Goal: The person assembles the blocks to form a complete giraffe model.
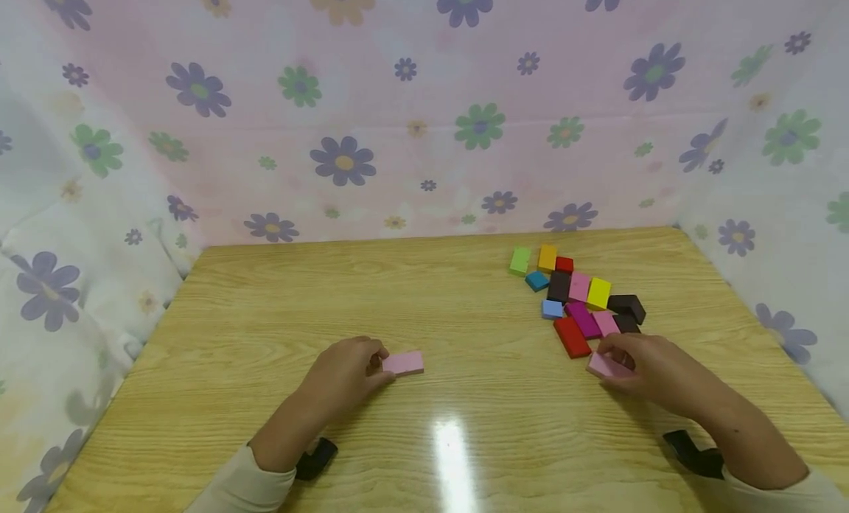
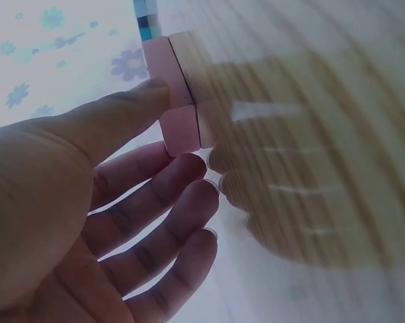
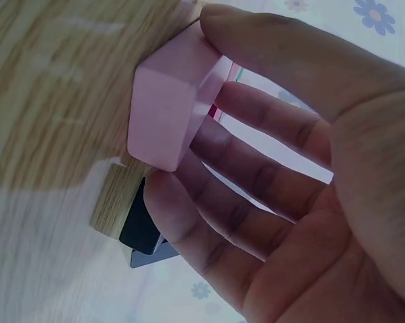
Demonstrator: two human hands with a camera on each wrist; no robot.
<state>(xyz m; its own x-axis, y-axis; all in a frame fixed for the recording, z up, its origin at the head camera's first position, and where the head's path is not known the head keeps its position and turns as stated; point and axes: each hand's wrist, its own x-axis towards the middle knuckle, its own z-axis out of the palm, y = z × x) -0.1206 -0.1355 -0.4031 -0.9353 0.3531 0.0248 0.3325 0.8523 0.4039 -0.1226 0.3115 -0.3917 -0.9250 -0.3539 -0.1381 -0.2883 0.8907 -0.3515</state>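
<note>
Left of the table's middle, my left hand holds one end of a flat pink block between thumb and fingers. In the left wrist view the thumb lies on one side of that block, low over the wood. At the right, my right hand grips a second pink block, just in front of the cluster of coloured blocks. The right wrist view has this block between the thumb and the fingers, close to the tabletop. The rear part of it is hidden by the fingers.
Beyond the right hand lie several blocks, among them a red block, a magenta block, a yellow block, a black block and a lime block. Flowered cloth walls the wooden table at back and sides.
</note>
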